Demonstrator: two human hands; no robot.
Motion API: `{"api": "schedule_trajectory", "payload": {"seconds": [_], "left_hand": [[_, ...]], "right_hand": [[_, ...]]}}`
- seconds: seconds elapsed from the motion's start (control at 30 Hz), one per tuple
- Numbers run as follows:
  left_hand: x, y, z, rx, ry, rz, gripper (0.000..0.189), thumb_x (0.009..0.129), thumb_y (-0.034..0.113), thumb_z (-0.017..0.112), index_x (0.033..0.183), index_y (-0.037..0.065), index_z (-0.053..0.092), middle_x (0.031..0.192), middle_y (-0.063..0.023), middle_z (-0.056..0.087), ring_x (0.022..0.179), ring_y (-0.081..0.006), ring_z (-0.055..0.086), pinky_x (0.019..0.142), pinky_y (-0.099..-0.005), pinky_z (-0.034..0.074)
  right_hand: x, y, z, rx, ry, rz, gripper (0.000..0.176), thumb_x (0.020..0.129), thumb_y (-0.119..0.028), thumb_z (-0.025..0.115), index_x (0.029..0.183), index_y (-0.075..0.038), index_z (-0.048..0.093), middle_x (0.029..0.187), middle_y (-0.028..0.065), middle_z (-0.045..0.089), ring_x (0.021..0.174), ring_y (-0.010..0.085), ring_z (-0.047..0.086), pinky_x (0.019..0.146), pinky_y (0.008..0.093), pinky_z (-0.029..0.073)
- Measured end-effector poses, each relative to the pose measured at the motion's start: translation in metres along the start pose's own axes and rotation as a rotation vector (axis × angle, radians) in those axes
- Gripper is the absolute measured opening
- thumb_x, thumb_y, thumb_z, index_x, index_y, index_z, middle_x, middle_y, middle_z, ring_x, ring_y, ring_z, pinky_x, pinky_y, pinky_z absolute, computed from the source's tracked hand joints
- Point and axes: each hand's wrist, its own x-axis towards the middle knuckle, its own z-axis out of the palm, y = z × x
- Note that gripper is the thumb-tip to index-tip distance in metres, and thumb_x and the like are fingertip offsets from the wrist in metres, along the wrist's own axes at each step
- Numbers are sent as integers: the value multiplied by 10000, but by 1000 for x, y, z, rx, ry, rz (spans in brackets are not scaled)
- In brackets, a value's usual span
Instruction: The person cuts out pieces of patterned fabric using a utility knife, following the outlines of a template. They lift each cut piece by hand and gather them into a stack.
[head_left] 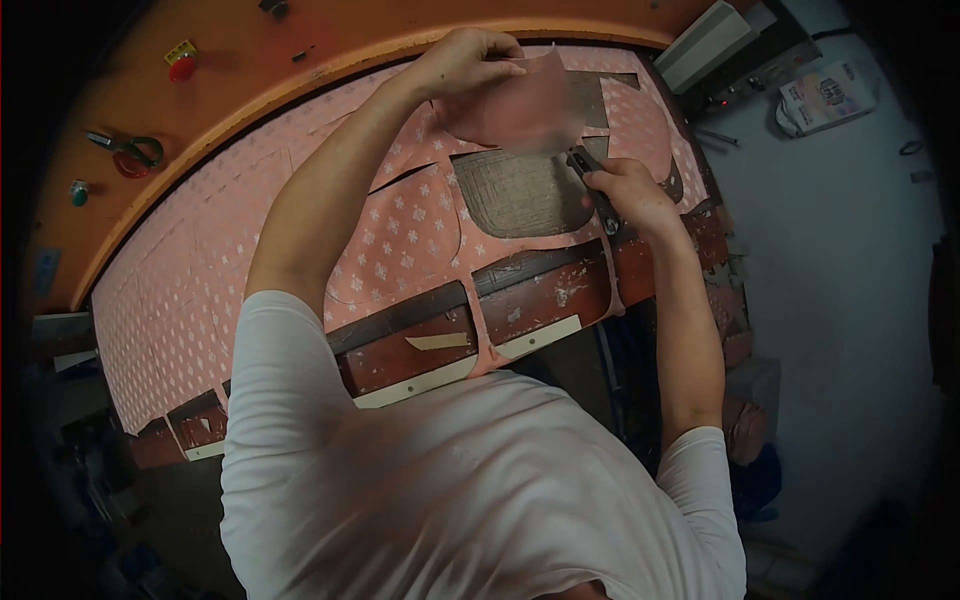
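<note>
Up at the far side of the table, my left hand (462, 64) pinches a cut piece of pink material (510, 108), which is lifted and blurred by motion. My right hand (638, 197) is closed around a dark utility knife (606, 212), its front end pointing up and left near the lifted piece. Under both hands lies a pink sheet with a pale flower pattern (395, 235). An opening with rounded corners in the sheet bares the scratched grey surface (520, 195) beneath. More openings along the near edge show dark red board (545, 298).
On the orange surface (225, 130) beyond the sheet are scissors (132, 155), a red push button (182, 66) and a green one (78, 190). At right, a white printed bag (826, 98) lies on the pale floor (830, 280).
</note>
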Motion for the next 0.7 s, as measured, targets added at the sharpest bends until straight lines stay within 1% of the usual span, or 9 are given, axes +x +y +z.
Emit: {"api": "schedule_trajectory", "payload": {"seconds": [0.17, 0.23, 0.33, 0.37, 0.47, 0.57, 0.6, 0.67, 0.7], "left_hand": [[1, -2, 5, 21, 61, 50, 223, 920, 228, 722, 983, 14, 713, 837, -31, 702, 803, -115, 635, 763, -290, 518], [4, -5, 3, -2, 13, -6, 237, 921, 225, 720, 1019, 9, 708, 864, -41, 705, 821, -122, 639, 771, -292, 518], [8, -20, -2, 7, -40, -85, 282, 922, 240, 715, 1077, 6, 695, 910, -54, 706, 850, -138, 641, 785, -303, 518], [7, -28, -3, 20, -54, -115, 301, 922, 249, 713, 1097, 6, 690, 926, -58, 706, 860, -144, 642, 791, -308, 518], [1, -56, -6, 163, -80, -116, 353, 921, 277, 704, 1148, 8, 674, 975, -63, 704, 889, -164, 642, 814, -318, 518], [4, -63, -5, 71, -70, -139, 329, 909, 288, 702, 1069, 0, 677, 886, -69, 684, 814, -170, 613, 763, -339, 504], [8, -55, -4, 124, -125, -124, 313, 905, 278, 703, 1030, -6, 668, 844, -79, 660, 781, -170, 592, 737, -349, 492], [20, -33, -8, 233, -227, -84, 291, 895, 259, 705, 954, -20, 649, 760, -98, 613, 717, -170, 550, 687, -368, 470], [24, -31, -5, 249, -219, -66, 288, 891, 253, 706, 922, -24, 632, 731, -105, 579, 693, -172, 526, 669, -377, 458]], "right_hand": [[-3, 10, 2, -171, 67, -55, 305, 845, -200, 585, 932, 76, 683, 756, 146, 704, 692, 232, 660, 667, 372, 510], [-14, 8, 8, -218, 136, -84, 313, 845, -204, 579, 956, 69, 683, 761, 173, 703, 723, 268, 678, 707, 392, 513], [-43, 4, 14, -440, 273, -163, 320, 854, -217, 566, 989, 49, 680, 785, 205, 699, 764, 316, 695, 741, 408, 514], [-50, 12, 14, -466, 320, -162, 333, 873, -228, 555, 1036, 37, 674, 805, 223, 694, 798, 350, 701, 759, 422, 517], [-81, 14, 16, -296, 308, -107, 336, 902, -203, 567, 1122, 29, 669, 785, 201, 690, 726, 306, 683, 715, 399, 519], [-101, 6, 29, -228, 299, -165, 316, 907, -175, 572, 1131, 28, 663, 759, 173, 686, 675, 279, 663, 680, 380, 514], [-102, 7, 36, -199, 278, -235, 269, 907, -157, 581, 1085, 28, 662, 738, 195, 669, 663, 339, 663, 653, 397, 507], [-99, -5, 55, -338, 261, -364, 255, 906, -165, 589, 1052, 37, 646, 727, 238, 640, 687, 417, 646, 644, 448, 496], [-97, -18, 66, -390, 239, -380, 232, 906, -170, 600, 1014, 35, 619, 738, 274, 620, 746, 465, 629, 653, 505, 489]]}}
